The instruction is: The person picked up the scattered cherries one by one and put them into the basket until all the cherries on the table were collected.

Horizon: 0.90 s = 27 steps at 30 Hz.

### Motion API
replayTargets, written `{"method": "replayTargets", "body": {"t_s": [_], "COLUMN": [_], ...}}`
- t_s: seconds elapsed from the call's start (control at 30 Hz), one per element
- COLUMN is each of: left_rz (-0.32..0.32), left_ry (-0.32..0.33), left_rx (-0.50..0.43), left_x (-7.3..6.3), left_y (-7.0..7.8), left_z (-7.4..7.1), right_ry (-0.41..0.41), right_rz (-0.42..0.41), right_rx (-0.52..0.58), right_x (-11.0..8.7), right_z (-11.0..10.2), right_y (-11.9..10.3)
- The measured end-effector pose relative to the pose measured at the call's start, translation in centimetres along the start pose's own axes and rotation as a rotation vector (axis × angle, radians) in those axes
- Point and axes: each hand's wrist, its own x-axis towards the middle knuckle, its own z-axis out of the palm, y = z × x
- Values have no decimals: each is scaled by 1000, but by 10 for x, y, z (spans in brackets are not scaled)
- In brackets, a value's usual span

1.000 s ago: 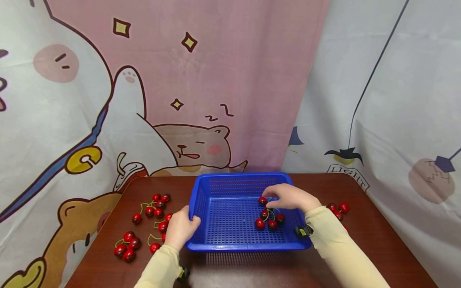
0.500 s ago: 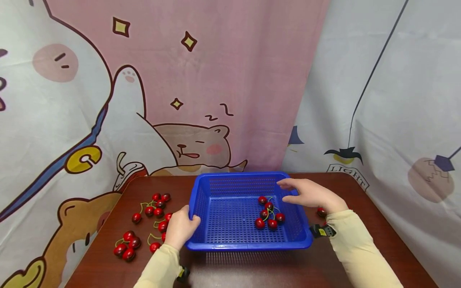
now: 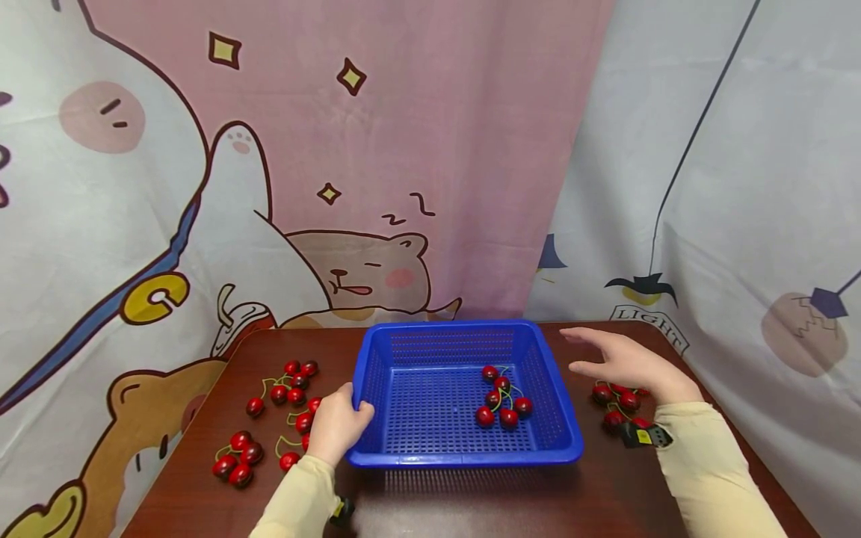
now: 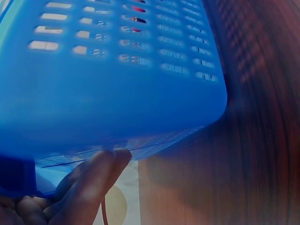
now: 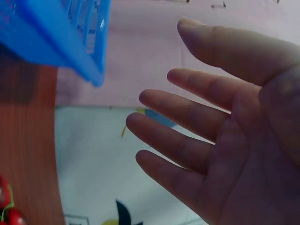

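Observation:
A blue plastic basket (image 3: 430,459) with slotted walls stands mid-table, and a bunch of red cherries with green stems (image 3: 508,418) lies at the right of its floor. My left hand (image 3: 338,427) grips the basket's left rim, thumb over the top and fingers against the outside wall, as the left wrist view shows. Beyond the right rim, my right hand (image 3: 628,364) is held in the air with spread fingers (image 5: 176,138) and nothing in it. More cherries (image 3: 628,401) lie on the table just below that hand, partly covered by the wrist strap.
The brown table (image 3: 464,508) also bears several cherry bunches on the left, such as one near the front (image 3: 240,457) and one farther back (image 3: 297,381). A cartoon-printed curtain (image 3: 498,149) hangs right behind the table's back edge.
My right hand has let go of the cherries in the basket and moved right, out past the rim, its fingers spreading. The left hand has kept its hold on the basket.

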Motion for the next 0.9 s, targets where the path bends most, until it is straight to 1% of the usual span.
{"method": "replayTargets", "body": {"t_s": [0.23,0.47,0.67,0.9], "left_rz": [-7,-23,-12,2], "left_ry": [-11,-28,-12,11], "left_rx": [-6,-12,-7,-1], "left_x": [0,1,0,1], "left_y": [0,0,-1,-1], "left_z": [0,0,0,0], "right_ry": [14,22,44,73], "right_rz": [49,110,173,213], "right_rx": [-4,-2,1,0], "right_x": [-16,-27,-37,-46], "right_z": [1,13,23,30], "right_y": [24,46,61,79]}}
